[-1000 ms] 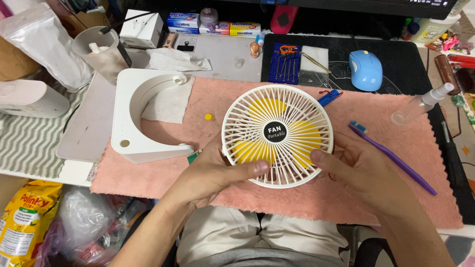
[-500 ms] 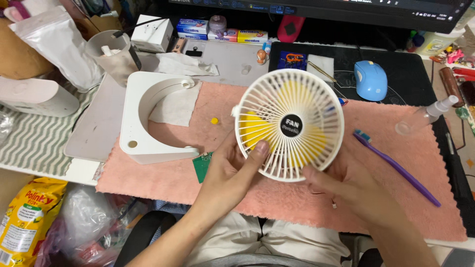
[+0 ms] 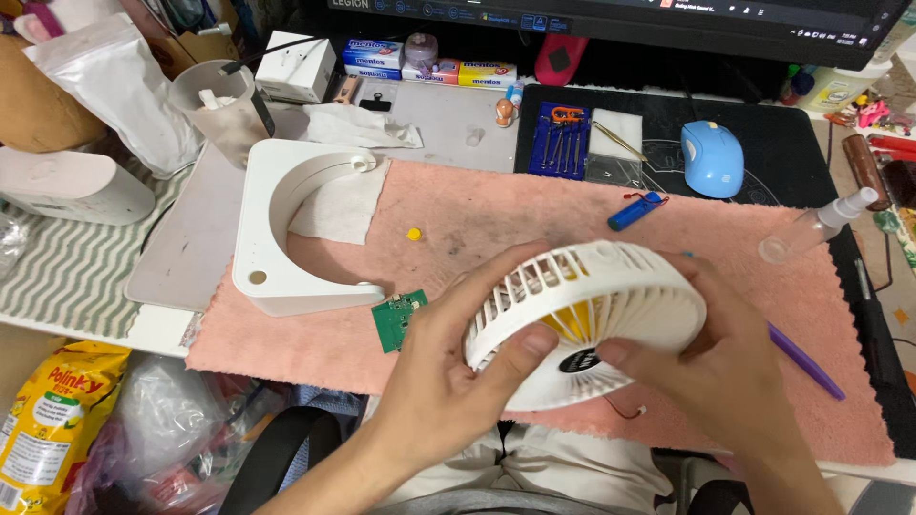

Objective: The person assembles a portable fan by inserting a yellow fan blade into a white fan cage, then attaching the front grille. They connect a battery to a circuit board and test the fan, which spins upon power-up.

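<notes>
White fan head (image 3: 582, 315), lower centre, tilted grille-down between 2 hands: left hand (image 3: 448, 372) grasping its left rim, right hand (image 3: 725, 367) its right.

White fan head (image 3: 592, 305) now tipped grille-down toward the lap, both hands' grip shifted rimward.

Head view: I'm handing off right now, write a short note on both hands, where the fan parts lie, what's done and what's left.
Left hand and right hand both grip the round white plastic fan head with yellow blades, tilted above the pink cloth mat.
Done: head is out of the white square fan frame, which lies on the mat's left edge.
Loose: small green circuit board beside the frame; thin wires hang from the head.
Left: grille not yet opened.
</notes>
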